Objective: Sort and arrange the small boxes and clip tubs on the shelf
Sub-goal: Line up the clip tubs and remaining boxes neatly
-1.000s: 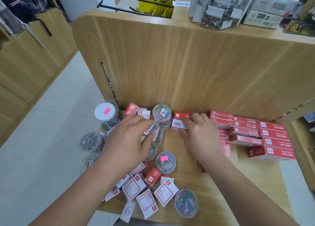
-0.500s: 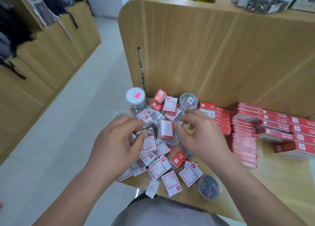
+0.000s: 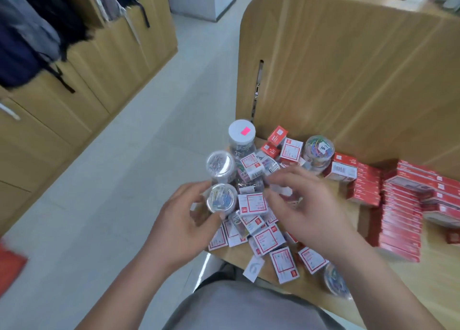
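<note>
At the shelf's (image 3: pixel 373 289) near-left corner, I see the left hand (image 3: pixel 183 226) closed around a clear clip tub (image 3: pixel 221 199), lid up, its axis upright, thumb at the tub's six o'clock side. The right hand (image 3: pixel 305 210) hovers with its grip open and empty, fingers curled over the heap of small white-and-red boxes (image 3: pixel 252 203) lying flat and jumbled. I judge the next move turns on that heap: it lies at nine o'clock from the right hand, just beside it, so the right hand is nearer. Three more tubs stand apart: a white-lidded one (image 3: pixel 242 135) at twelve o'clock, a silver-filled one (image 3: pixel 220 165) beside it, a coloured-clip tub (image 3: pixel 318 152) at one o'clock. Red cartons (image 3: pixel 400 220) are stacked at three o'clock.
</note>
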